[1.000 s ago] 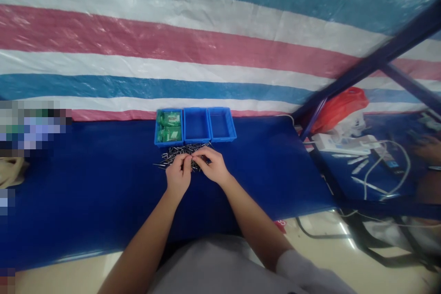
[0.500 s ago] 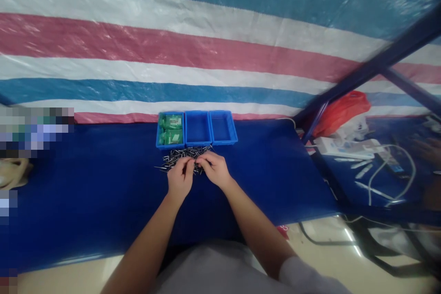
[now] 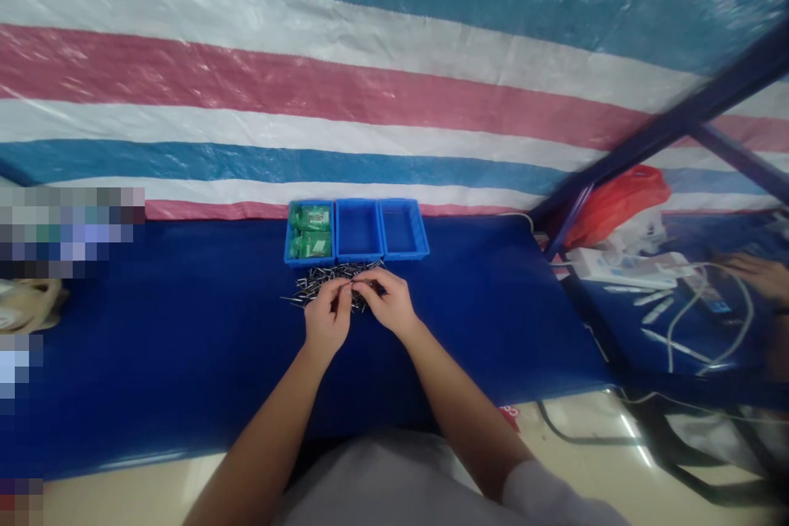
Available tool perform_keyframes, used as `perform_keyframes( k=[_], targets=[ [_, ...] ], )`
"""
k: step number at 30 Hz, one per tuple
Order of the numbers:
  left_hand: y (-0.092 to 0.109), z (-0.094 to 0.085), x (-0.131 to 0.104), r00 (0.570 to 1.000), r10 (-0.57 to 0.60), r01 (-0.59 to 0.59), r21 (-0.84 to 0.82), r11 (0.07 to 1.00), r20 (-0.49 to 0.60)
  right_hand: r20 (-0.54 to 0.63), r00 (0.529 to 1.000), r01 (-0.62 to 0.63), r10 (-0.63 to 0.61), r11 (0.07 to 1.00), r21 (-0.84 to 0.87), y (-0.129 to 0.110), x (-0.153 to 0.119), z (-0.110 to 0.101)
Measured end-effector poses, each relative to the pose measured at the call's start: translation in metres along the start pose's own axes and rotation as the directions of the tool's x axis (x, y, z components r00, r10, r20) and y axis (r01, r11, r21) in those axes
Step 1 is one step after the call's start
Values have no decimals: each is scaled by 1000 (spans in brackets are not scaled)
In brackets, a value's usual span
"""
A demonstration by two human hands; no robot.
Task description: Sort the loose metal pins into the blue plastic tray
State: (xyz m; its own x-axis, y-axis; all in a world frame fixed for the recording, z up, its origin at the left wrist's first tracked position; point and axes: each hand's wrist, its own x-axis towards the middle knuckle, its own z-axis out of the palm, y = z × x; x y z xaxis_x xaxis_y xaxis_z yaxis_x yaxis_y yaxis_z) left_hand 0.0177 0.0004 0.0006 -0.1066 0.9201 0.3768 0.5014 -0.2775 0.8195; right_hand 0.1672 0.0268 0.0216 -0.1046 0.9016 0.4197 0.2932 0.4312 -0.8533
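Observation:
My left hand and my right hand meet fingertip to fingertip over the near side of a pile of small, thin metal pieces. Both hands are closed in a pinch. Whatever lies between the fingertips is too small to name. Just behind the pile stand three blue bins side by side. Green packets fill the left bin. The middle bin and the right bin show bare blue bottoms.
The blue table ends at a striped sheet. A dark metal frame rises at the right. Beyond it lie a red bag, a white power strip, cables and another person's hand.
The view has shifted slightly, so the bins and pile appear a little further right. My hands remain together over the pile, with the fingertips slightly changed. The other person's hand shows more clearly.

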Motion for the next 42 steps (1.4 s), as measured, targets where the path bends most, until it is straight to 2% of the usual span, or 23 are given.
perform_keyframes(
  k=[10,20,21,23,25,27,29,33,39,42],
  targets=[
    [-2,0,1,999,-40,40,40,998,-4,25,998,60,-62,997,48,-1,2,-1],
    [1,0,0,1000,-13,13,-33,999,-1,47,992,119,-119,993,-4,1,2,-1],
    [1,0,0,1000,-14,14,-29,999,-5,20,992,122,-121,992,-40,0,3,-2],
    [1,0,0,999,-31,30,-32,999,-17,-106,988,92,-109,983,-156,0,4,-5],
    [0,1,0,998,-51,50,-46,998,-29,-293,954,-17,-69,960,-281,4,7,-10],
    [0,1,0,998,-60,58,-53,997,-33,-386,922,-132,-21,921,-367,11,9,-14],
    [-1,2,0,998,-57,56,-48,997,-27,-380,925,-175,1,889,-424,19,10,-17],
    [-2,2,-1,998,-60,60,-18,998,-28,-311,950,-151,4,879,-452,30,12,-18],
    [-4,4,-1,997,-53,53,6,999,-56,-305,952,-123,-38,863,-490,32,12,-18],
    [-2,3,2,994,-25,26,2,1000,-103,-308,951,-124,-39,863,-490,32,12,-19]
  ],
)
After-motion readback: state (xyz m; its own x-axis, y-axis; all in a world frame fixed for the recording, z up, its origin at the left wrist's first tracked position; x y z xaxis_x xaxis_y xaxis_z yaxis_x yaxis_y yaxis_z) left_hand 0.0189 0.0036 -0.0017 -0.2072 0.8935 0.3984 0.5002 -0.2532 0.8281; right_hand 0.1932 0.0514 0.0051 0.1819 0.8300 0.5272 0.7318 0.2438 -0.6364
